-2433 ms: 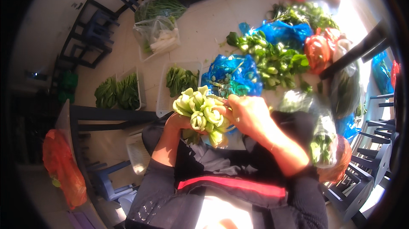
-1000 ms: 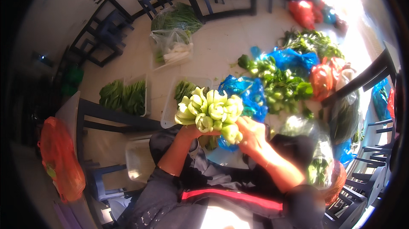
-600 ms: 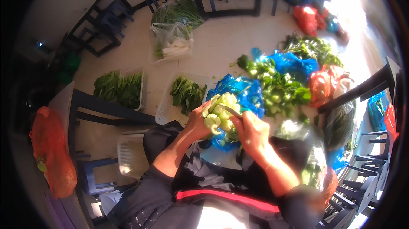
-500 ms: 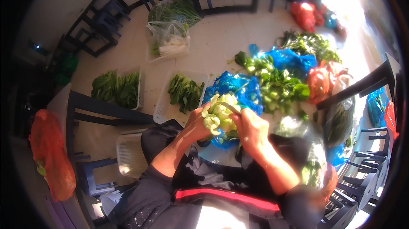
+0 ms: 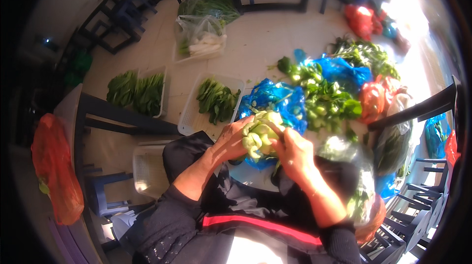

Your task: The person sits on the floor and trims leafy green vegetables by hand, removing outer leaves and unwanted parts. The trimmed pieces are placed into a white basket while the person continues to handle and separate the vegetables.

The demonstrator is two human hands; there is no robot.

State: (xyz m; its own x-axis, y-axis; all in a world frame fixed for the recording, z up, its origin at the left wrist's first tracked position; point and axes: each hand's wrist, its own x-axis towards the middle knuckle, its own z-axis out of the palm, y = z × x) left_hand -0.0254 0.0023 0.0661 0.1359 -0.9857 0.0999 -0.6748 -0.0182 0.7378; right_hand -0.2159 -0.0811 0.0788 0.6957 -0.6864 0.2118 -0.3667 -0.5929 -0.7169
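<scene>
In front of my lap I hold a bunch of bok choy (image 5: pixel 256 138), its pale green, bulging stem bases facing up. My left hand (image 5: pixel 231 138) is closed around the bunch from the left side. On the right, my right hand (image 5: pixel 295 153) has its fingers closed against the stems. Something thin shows between its fingers and the bunch, but I cannot make out what it is. Below and beyond the bunch, a crumpled blue plastic bag (image 5: pixel 280 98) spreads on the floor. To its left, a white basket (image 5: pixel 189 116) holds trimmed leafy greens (image 5: pixel 216 99).
More greens (image 5: pixel 327 99) lie heaped at the right, beside red bags (image 5: pixel 373 98). Another basket of greens (image 5: pixel 135 91) stands at the left. Behind lies a clear bag of white vegetables (image 5: pixel 209 43). A table leg (image 5: pixel 123 116) and a white basket (image 5: pixel 147 168) are near my left leg.
My hands still hold the bok choy, with the bunch shifted slightly right and down. The thin strip seen along the stems at my right hand shows less clearly now. The view has shifted slightly.
</scene>
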